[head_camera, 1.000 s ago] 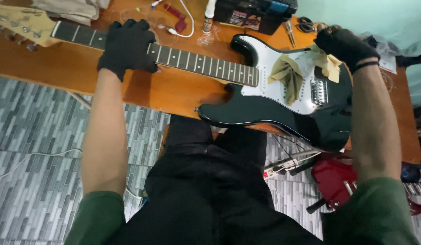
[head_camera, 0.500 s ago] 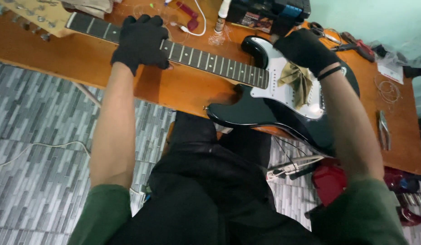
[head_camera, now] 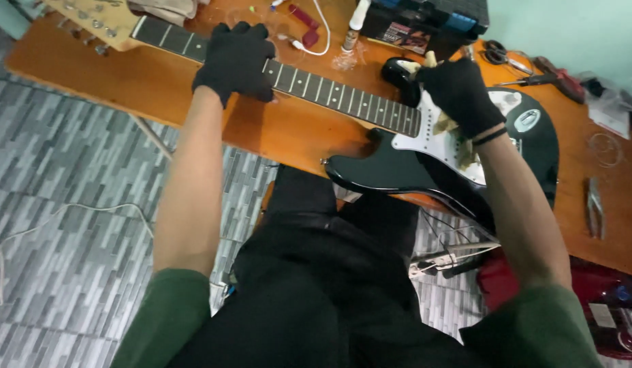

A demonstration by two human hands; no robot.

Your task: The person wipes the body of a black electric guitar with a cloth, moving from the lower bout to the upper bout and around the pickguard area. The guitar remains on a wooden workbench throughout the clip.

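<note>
Electric guitar [head_camera: 425,170], black body with white pickguard, lies flat across the wooden table [head_camera: 152,88], neck [head_camera: 329,92] running to the person's left, headstock [head_camera: 91,17] at the far left edge. Body overhangs the near table edge slightly, above the lap.

Left hand [head_camera: 235,60], black glove, lies over the neck with fingers curled across the fretboard; it pins the neck down rather than lifting it. Right hand [head_camera: 459,92], also gloved, is closed on a yellowish cloth [head_camera: 447,124], pressed to the upper horn and pickguard near where the neck joins. Only scraps of cloth show past the glove.

Step in hand, by the look of it: wiping down the body, one hand steadying, the other rubbing. Strings are not clearly visible on the neck; cannot tell whether they are fitted.

Next move likely calls for keeping the left hand firm so the guitar does not slide toward the overhanging edge, and working the cloth around the pickups and knobs without snagging.

Around it on the table: a small bottle [head_camera: 353,27], white cable [head_camera: 319,34], a dark box [head_camera: 425,24] at the far side, scissors [head_camera: 496,51], screwdriver [head_camera: 534,80], pliers [head_camera: 594,208] to the right. A red object [head_camera: 602,300] sits on the floor under the table.
</note>
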